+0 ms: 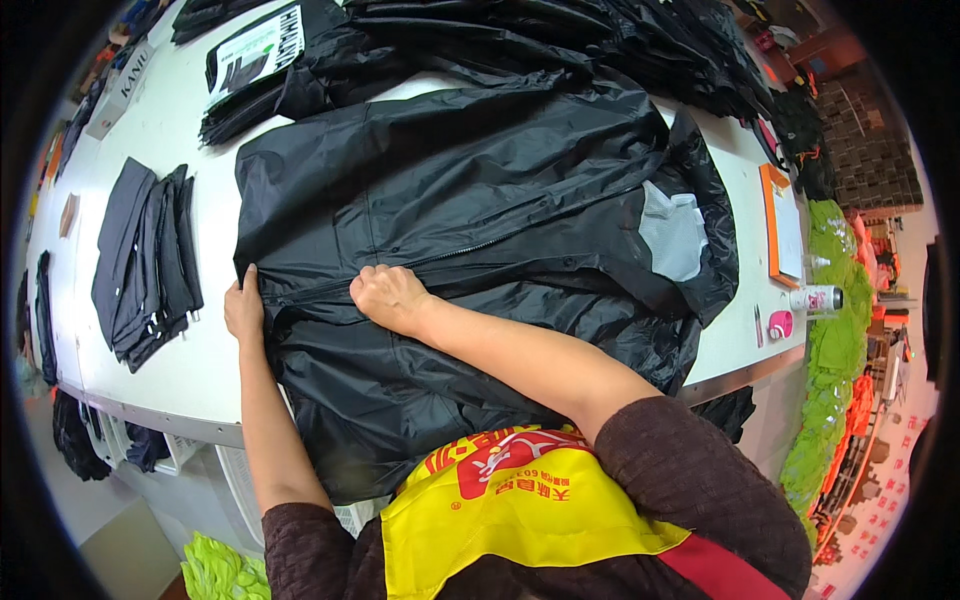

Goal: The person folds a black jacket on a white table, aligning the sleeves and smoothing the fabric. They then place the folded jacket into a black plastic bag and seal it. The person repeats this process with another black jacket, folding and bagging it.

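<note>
A black, shiny zip-front jacket (470, 170) lies spread over the white table (215, 390), its bottom hem to the left and its neck end to the right. Pale grey lining (672, 232) shows in the neck opening. My left hand (245, 308) pinches the hem at the lower end of the front opening. Further right, my right hand (390, 298) is closed on the front edge beside the zipper (470, 247). The near side of the jacket drapes over the table's front edge toward my yellow apron (540, 510).
Folded dark garments (145, 265) lie at the left. A packaged black garment (258, 65) and a heap of black clothing (560, 40) stand behind the jacket. At the right are an orange-edged clipboard (780, 225), a bottle (815, 298) and a pink tape roll (780, 324). Lime-green fabric (835, 370) hangs beyond.
</note>
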The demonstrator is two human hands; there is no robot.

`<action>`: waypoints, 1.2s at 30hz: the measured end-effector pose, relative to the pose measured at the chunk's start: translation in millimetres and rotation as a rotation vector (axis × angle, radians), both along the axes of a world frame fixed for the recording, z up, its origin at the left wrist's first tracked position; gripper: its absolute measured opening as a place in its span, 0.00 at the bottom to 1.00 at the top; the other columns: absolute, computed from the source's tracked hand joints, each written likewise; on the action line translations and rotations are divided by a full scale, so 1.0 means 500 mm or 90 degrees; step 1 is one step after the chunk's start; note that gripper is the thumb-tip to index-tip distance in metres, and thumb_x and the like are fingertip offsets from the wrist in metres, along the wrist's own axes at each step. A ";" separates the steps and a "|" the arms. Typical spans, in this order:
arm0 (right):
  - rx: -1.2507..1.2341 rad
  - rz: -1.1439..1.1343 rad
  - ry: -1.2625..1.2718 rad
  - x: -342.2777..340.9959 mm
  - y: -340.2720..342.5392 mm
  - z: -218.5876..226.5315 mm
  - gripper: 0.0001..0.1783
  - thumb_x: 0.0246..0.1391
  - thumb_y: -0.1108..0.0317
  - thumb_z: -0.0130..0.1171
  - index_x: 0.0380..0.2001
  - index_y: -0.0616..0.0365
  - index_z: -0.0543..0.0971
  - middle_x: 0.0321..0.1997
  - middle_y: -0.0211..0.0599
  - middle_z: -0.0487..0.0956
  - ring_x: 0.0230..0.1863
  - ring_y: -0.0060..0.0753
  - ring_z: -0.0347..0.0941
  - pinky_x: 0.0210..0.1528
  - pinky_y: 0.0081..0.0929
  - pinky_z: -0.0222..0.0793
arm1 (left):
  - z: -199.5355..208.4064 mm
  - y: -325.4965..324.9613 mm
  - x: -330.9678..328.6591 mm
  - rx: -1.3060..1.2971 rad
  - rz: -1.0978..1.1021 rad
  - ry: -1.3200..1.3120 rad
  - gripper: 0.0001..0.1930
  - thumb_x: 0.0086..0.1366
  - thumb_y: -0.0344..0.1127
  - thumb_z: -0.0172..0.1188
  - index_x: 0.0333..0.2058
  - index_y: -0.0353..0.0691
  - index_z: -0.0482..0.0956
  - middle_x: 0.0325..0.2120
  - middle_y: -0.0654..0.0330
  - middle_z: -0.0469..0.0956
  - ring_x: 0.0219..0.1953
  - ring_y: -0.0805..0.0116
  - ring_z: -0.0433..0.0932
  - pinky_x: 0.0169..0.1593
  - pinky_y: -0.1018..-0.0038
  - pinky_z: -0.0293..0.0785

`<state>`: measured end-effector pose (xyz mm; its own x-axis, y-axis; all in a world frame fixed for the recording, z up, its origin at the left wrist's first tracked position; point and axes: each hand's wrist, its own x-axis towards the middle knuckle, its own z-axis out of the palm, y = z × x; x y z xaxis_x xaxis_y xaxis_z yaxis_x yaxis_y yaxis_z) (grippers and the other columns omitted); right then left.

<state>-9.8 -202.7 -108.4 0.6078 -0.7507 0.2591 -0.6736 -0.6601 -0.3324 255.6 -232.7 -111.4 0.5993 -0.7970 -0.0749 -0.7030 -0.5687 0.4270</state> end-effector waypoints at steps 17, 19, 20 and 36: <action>0.155 0.119 -0.096 -0.017 -0.082 0.012 0.03 0.39 0.77 0.52 0.20 0.67 0.73 0.23 0.50 0.75 0.26 0.46 0.76 0.28 0.35 0.73 | -0.024 0.023 -0.020 -0.129 0.013 -0.068 0.29 0.61 0.61 0.46 0.35 0.40 0.82 0.27 0.48 0.79 0.31 0.49 0.77 0.34 0.62 0.69; 0.159 0.119 -0.075 -0.009 -0.083 0.003 0.04 0.38 0.76 0.53 0.20 0.67 0.74 0.23 0.51 0.76 0.26 0.46 0.76 0.28 0.36 0.73 | -0.031 0.022 -0.022 -0.134 0.011 -0.060 0.29 0.61 0.61 0.46 0.34 0.39 0.82 0.26 0.49 0.79 0.30 0.49 0.77 0.33 0.62 0.69; 0.158 0.119 -0.067 -0.004 -0.085 0.004 0.04 0.37 0.76 0.53 0.21 0.67 0.74 0.24 0.52 0.76 0.26 0.47 0.76 0.28 0.36 0.73 | -0.031 0.019 -0.021 -0.140 0.009 -0.059 0.29 0.61 0.61 0.46 0.34 0.39 0.82 0.26 0.49 0.79 0.30 0.50 0.77 0.33 0.63 0.69; 0.444 0.293 0.100 -0.016 -0.174 0.064 0.09 0.46 0.65 0.58 0.26 0.60 0.76 0.29 0.44 0.78 0.36 0.47 0.74 0.38 0.38 0.68 | -0.019 0.054 -0.015 -0.201 -0.059 -0.006 0.26 0.55 0.55 0.60 0.41 0.37 0.78 0.32 0.48 0.78 0.34 0.52 0.77 0.37 0.68 0.71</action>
<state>-17.7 -289.7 -76.5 0.8820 -0.3763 -0.2837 -0.4603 -0.5583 -0.6902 248.2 -205.8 -120.7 0.5226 -0.8311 0.1902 -0.7502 -0.3422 0.5657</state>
